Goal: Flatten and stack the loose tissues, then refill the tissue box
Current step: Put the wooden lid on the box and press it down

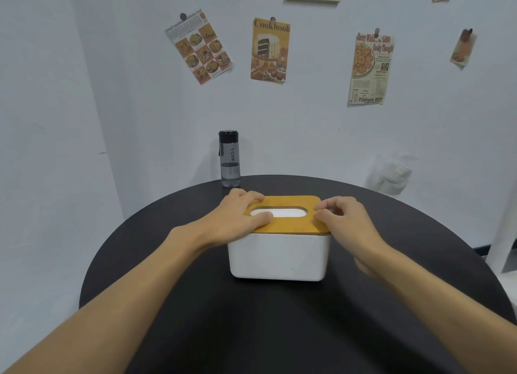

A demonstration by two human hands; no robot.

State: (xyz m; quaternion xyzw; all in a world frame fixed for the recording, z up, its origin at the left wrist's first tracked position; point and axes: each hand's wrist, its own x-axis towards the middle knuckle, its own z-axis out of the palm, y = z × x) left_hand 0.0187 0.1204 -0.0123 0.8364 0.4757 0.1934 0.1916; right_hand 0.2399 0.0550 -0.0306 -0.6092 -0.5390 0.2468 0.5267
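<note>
head view: tissue box point(278, 257) on bench point(195, 303), left hand point(237, 218) and right hand point(342, 220) resting loosely spread on its wooden lid point(291, 225), gripping nothing.

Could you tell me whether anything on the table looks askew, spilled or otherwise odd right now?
Nothing stands out. The wooden lid sits flat on the white tissue box, both hands rest on its ends, and the water bottle stands upright.

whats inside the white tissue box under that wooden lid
Through the oval slot in the wooden lid of the white tissue box, white tissue shows. The left hand covers the slot's left end; how full the box is stays hidden.
</note>
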